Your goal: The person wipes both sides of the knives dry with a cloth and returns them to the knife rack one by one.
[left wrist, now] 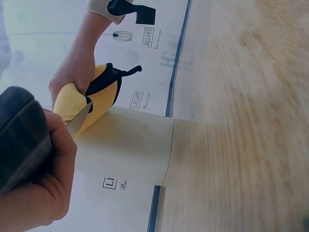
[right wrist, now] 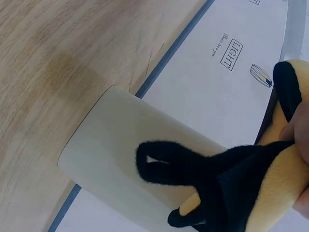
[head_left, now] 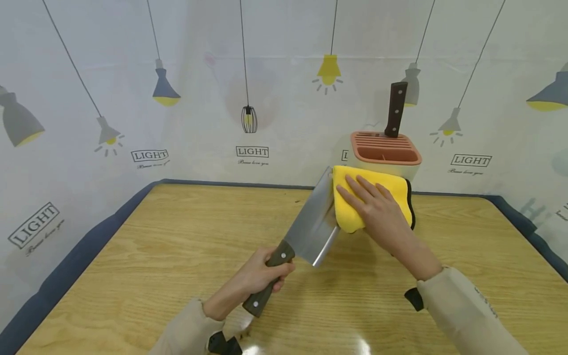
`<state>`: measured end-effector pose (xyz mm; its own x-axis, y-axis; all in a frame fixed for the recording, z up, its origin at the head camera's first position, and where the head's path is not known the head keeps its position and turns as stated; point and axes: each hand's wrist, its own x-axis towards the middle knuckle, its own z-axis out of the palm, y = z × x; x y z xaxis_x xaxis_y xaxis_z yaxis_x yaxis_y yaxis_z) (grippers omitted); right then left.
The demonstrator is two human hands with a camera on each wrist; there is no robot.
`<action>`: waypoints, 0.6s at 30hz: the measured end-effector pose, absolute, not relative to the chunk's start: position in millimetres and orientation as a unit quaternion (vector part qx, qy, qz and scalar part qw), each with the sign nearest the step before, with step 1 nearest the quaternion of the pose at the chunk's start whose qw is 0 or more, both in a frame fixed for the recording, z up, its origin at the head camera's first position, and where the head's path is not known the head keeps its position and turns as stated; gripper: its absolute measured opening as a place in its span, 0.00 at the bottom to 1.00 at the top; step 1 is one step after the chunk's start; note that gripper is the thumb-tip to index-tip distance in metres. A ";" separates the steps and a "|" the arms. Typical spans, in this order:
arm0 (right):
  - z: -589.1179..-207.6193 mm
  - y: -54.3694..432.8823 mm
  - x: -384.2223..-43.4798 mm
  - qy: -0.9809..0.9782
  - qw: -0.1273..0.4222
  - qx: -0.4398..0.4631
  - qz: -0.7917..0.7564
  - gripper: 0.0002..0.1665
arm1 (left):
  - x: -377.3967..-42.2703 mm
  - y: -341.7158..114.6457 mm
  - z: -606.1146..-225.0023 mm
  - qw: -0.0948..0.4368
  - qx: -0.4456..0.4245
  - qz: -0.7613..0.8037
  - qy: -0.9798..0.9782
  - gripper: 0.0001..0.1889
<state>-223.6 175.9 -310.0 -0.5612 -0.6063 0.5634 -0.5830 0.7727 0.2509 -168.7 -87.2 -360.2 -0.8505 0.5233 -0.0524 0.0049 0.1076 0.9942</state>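
Observation:
A wide-bladed cleaver (head_left: 308, 222) is held slanting over the table, its blade pointing up and away. My left hand (head_left: 259, 273) grips its dark riveted handle (head_left: 281, 255), fingers and thumb wrapped round it. On the far end of the blade lies a folded yellow cloth (head_left: 395, 185) with black edging. My right hand (head_left: 379, 212) holds that cloth from above, fingers spread over it. Seen from the left wrist, the cloth is folded around the blade's edge, and a black loop (right wrist: 164, 162) dangles from it in the right wrist view. The blade's tip is covered by the cloth.
Behind the cloth stands a knife block (head_left: 386, 160) with a slotted orange top and a pale body. A brown-handled knife (head_left: 396, 109) is upright in it. The wooden table (head_left: 177, 236) ends at a curtain (head_left: 288, 98) printed with lamps.

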 end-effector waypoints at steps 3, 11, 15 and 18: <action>-310.5 176.6 -223.4 -0.887 0.325 0.329 -0.015 0.49 | -168.7 -87.2 -359.8 0.202 0.183 0.640 0.718 0.05; -312.5 176.2 -222.0 -0.884 0.334 0.328 -0.024 0.47 | -168.4 -87.3 -360.0 0.203 0.178 0.640 0.719 0.06; -312.5 174.3 -219.2 -0.881 0.335 0.332 -0.035 0.48 | -168.0 -87.2 -360.0 0.202 0.175 0.642 0.719 0.07; -312.6 171.4 -216.0 -0.878 0.335 0.339 -0.042 0.47 | -167.6 -87.3 -359.5 0.200 0.175 0.645 0.716 0.07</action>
<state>-216.0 171.4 -312.6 -0.5454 -0.6238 0.5598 -0.5674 0.7664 0.3011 -167.6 -87.3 -359.5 -0.8588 0.5087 -0.0611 -0.0075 0.1067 0.9943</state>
